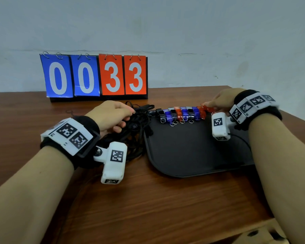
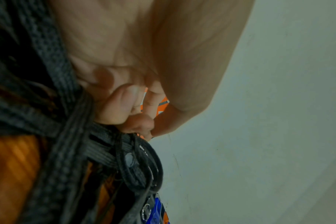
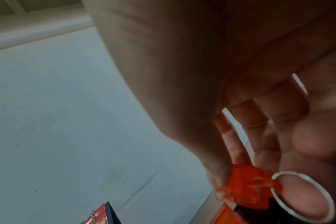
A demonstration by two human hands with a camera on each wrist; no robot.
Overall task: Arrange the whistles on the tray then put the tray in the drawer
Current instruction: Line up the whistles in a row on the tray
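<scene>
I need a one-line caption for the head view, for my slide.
Right hand places a red whistle at the row's end on the black tray; left hand grips the black lanyards.

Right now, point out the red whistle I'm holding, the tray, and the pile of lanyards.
red whistle (image 3: 249, 186), right wrist view, on its body.
tray (image 1: 192, 152), head view, on its bare floor.
lanyards (image 1: 137, 120), head view, middle of the pile.

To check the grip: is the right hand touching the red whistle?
Touching. In the right wrist view the right hand pinches the red whistle.
</scene>
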